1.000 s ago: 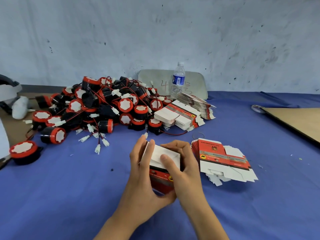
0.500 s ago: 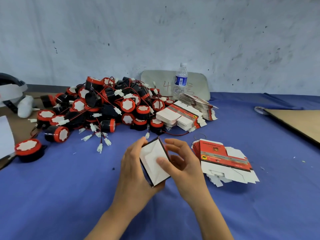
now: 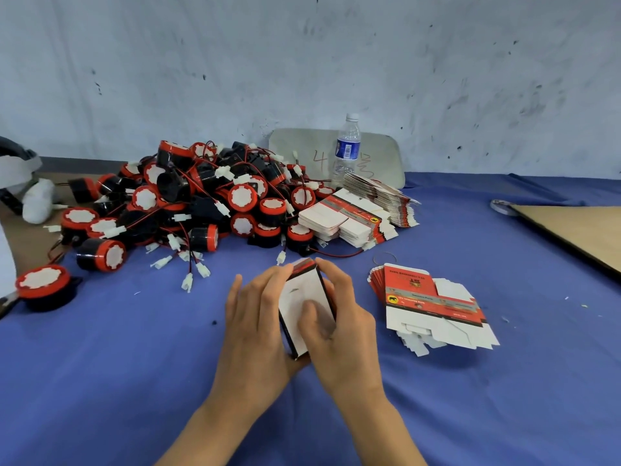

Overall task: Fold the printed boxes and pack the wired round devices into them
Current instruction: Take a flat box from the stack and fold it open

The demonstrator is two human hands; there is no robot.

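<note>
Head view: left hand [image 3: 254,319] and right hand [image 3: 347,326] grip the printed box [image 3: 297,292], newly turned white-end-up, thumb pressing (end flap likely closing).

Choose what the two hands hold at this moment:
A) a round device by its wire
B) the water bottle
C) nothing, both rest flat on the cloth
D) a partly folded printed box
D: the left hand and the right hand both grip the printed box, its white face toward the camera with the right thumb pressed on it; the round devices lie in their pile beyond.
</note>
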